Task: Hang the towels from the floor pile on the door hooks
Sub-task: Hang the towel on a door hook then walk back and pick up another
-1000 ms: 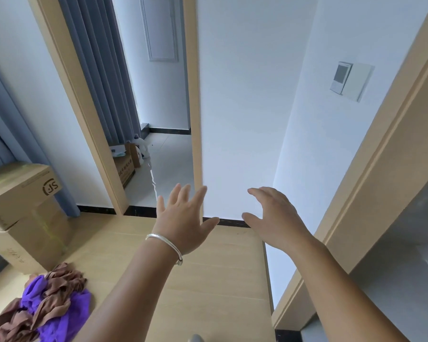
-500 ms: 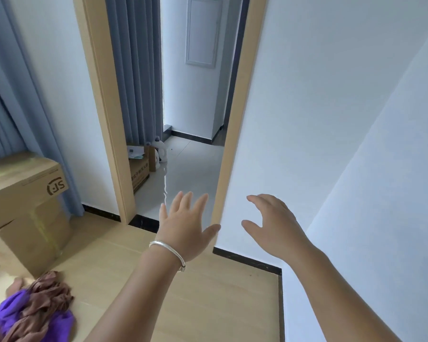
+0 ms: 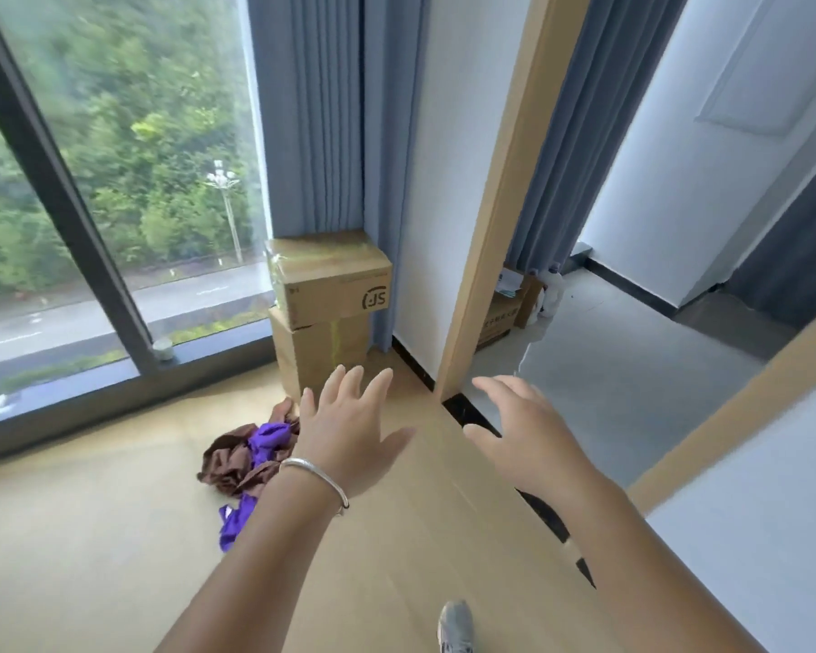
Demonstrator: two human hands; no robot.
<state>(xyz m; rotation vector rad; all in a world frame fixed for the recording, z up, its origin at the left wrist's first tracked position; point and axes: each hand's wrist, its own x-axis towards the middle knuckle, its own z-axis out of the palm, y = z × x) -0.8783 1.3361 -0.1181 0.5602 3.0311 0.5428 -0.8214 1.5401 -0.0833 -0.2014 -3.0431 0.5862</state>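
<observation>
Upper cardboard box (image 3: 333,285) showing an inverted "JS" mark, towel pile (image 3: 246,457) lying on the floor (image 3: 90,534) near-left of the boxes, view now turning left toward the window (image 3: 114,181), left hand (image 3: 345,445) and right hand (image 3: 528,435) reaching forward, fingers spread, holding nothing.

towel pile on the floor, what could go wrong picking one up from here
1. The brown and purple towels lie tangled together, so the open left hand may lift several at once.
2. The pile sits beside the stacked cardboard boxes; a reach could bump them.
3. A dangling towel might snag underfoot near the shoe.
</observation>
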